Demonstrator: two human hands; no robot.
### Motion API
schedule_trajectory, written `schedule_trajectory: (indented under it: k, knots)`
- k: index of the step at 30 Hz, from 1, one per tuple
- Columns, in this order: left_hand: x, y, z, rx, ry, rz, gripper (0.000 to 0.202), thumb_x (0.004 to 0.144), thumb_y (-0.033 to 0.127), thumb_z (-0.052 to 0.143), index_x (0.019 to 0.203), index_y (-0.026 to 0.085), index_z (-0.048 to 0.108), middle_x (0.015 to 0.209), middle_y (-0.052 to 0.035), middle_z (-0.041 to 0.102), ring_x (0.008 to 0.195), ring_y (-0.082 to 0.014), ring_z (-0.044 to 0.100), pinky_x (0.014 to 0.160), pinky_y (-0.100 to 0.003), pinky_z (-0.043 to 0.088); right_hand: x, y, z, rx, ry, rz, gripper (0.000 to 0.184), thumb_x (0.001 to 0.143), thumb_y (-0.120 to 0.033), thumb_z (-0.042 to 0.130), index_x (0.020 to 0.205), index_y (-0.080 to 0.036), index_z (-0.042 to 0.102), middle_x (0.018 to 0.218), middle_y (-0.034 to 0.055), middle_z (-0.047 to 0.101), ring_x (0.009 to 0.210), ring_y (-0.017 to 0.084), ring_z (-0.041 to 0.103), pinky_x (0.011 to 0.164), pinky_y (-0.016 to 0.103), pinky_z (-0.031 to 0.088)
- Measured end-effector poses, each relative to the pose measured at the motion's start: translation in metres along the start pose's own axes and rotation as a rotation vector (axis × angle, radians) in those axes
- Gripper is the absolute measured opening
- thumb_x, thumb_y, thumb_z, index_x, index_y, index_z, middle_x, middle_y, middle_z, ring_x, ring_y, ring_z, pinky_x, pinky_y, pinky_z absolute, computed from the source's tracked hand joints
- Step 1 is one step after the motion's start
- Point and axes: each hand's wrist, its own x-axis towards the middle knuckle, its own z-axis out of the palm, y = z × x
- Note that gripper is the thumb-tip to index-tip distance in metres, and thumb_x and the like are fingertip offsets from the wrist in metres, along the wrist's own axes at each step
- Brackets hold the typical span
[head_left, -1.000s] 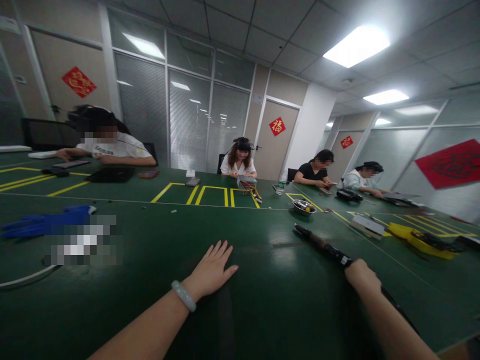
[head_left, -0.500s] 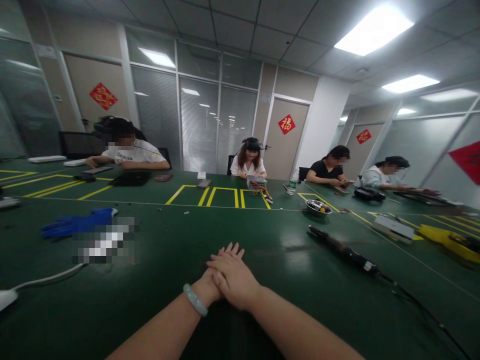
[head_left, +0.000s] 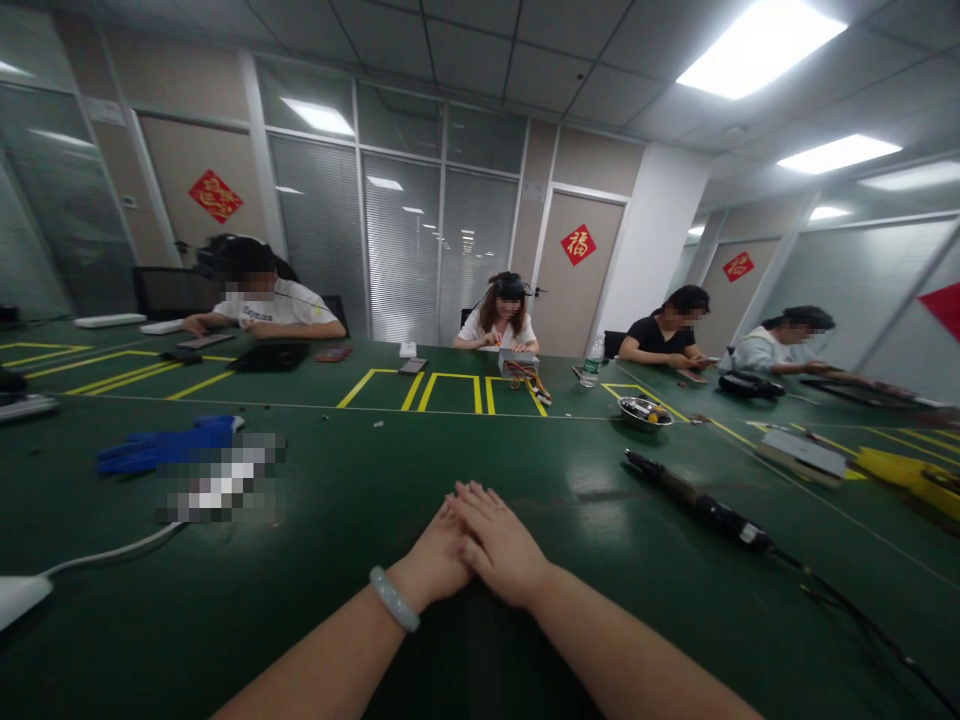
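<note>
From my remote seat, I see the right hand (head_left: pixel 504 552) resting over the left hand (head_left: pixel 435 558), fingers extended, no object visible in either. The screwdriver (head_left: pixel 697 501) lies between two and three o'clock, nearer the right, long axis ten-to-four.

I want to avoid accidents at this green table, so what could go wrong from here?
The long black cylindrical tool lies with no hand on it; a tug on its thin black cable might drag it.
If it swung, it could knock the round shiny metal bowl of small items near its tip.
The pale grey-green bangle on the wrist of the left hand might scrape the dark green tabletop.
</note>
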Motion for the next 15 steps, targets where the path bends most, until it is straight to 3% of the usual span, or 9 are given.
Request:
schedule_trajectory:
  k: [2,4,8,10,12,15]
  knots:
    - [0.000,0.001,-0.009,-0.050,-0.059,-0.057,0.063,0.095,0.051,0.034,0.150,0.021,0.025,0.156,-0.0085,0.022,0.143,-0.0295,0.016,0.116,-0.048,0.017,-0.013,0.036,-0.012,-0.136,0.079,0.115,0.058,0.094,-0.041,0.040,0.149,-0.027,0.026,0.156,0.0037,0.024,0.143,0.022,0.017,0.116,0.046,0.017]
    - [0.001,0.002,-0.015,-0.093,-0.103,-0.093,0.068,0.094,0.061,0.028,0.150,0.022,0.023,0.157,-0.0077,0.018,0.144,-0.0293,0.012,0.116,-0.049,0.014,-0.040,0.080,-0.031,-0.313,0.212,0.331,0.058,0.094,-0.041,0.036,0.148,-0.022,0.027,0.157,0.0067,0.019,0.144,0.024,0.011,0.115,0.049,0.014]
    - [0.001,0.001,-0.017,-0.153,-0.145,-0.102,0.072,0.093,0.067,0.024,0.151,0.025,0.018,0.158,-0.0042,0.012,0.145,-0.0276,0.007,0.117,-0.049,0.011,-0.135,0.163,-0.080,-0.673,0.546,0.935,0.072,0.092,-0.050,0.027,0.149,-0.007,0.021,0.158,0.0162,-0.003,0.143,0.033,-0.010,0.111,0.059,0.002]
    - [0.001,0.000,-0.016,-0.168,-0.151,-0.108,0.072,0.092,0.068,0.023,0.151,0.026,0.017,0.158,-0.0034,0.010,0.145,-0.0278,0.006,0.117,-0.050,0.011,-0.192,0.197,-0.100,-0.747,0.629,1.146,0.076,0.091,-0.055,0.021,0.150,-0.008,0.017,0.157,0.0174,0.001,0.144,0.032,-0.009,0.110,0.059,0.001]
    - [0.001,0.000,-0.016,-0.177,-0.154,-0.113,0.072,0.092,0.068,0.023,0.151,0.027,0.017,0.158,-0.0033,0.010,0.145,-0.0281,0.006,0.116,-0.051,0.011,-0.242,0.223,-0.114,-0.746,0.656,1.293,0.080,0.088,-0.061,0.017,0.148,-0.010,0.025,0.155,0.0204,0.012,0.144,0.033,-0.001,0.110,0.055,0.006]
    - [0.001,0.002,-0.017,-0.179,-0.158,-0.116,0.073,0.092,0.069,0.023,0.151,0.027,0.017,0.158,-0.0040,0.010,0.145,-0.0279,0.006,0.116,-0.051,0.011,-0.290,0.252,-0.124,-0.680,0.673,1.473,0.083,0.083,-0.067,0.017,0.143,-0.014,0.040,0.151,0.0244,0.021,0.142,0.038,0.009,0.106,0.056,0.013]
